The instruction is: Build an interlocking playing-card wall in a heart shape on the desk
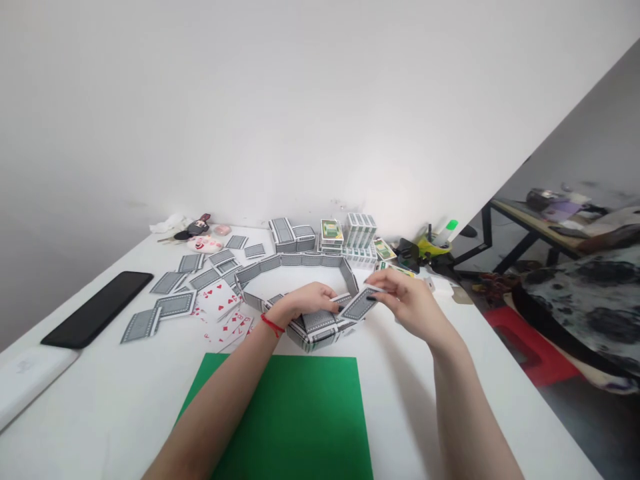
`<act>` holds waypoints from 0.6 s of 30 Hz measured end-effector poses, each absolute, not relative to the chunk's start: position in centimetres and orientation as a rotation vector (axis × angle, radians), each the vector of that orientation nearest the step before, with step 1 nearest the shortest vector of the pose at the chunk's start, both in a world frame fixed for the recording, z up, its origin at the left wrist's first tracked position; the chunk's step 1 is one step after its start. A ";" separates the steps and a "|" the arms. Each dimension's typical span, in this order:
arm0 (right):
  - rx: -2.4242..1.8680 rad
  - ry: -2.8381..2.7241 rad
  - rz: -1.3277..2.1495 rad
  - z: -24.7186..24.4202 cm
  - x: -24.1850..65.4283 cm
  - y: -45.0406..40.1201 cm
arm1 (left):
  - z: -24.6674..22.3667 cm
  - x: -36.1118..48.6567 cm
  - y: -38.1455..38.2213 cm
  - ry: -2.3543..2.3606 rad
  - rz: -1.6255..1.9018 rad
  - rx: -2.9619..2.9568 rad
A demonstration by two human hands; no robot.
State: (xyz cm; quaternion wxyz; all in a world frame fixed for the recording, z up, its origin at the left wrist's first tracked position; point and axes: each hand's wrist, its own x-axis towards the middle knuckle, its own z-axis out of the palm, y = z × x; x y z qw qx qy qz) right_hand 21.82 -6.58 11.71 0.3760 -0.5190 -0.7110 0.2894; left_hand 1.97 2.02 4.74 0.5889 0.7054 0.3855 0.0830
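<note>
My right hand (pixel 403 293) pinches a grey-backed playing card (pixel 360 305) between thumb and fingers, tilted over the near right part of a ring of folded cards (pixel 270 264). Reaching over the ring's near side, my left hand (pixel 313 300) has its fingers bent and close together. Its fingertips are at the left corner of the held card; what they grip is partly hidden. Below that hand, several cards form a thicker block (pixel 320 327) in the ring's near wall. A red string bracelet (pixel 273 325) circles the left wrist.
Loose cards (pixel 175 304) lie left of the ring, some face up (pixel 217 303). Behind it stand folded-card blocks (pixel 283 232) and stacked card boxes (pixel 361 230). A green board (pixel 295 413) lies in front, a black phone (pixel 97 310) at left, a yellow holder (pixel 434 247) at right.
</note>
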 end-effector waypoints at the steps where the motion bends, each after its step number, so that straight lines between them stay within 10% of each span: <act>1: -1.353 -1.876 0.703 11.7 21.8 -6.6 | 4.7 2.0 2.0 0.904 0.193 1.654; 18: -1.337 -2.237 0.586 11.8 20.9 -6.9 | 4.6 1.9 2.2 0.856 0.234 1.688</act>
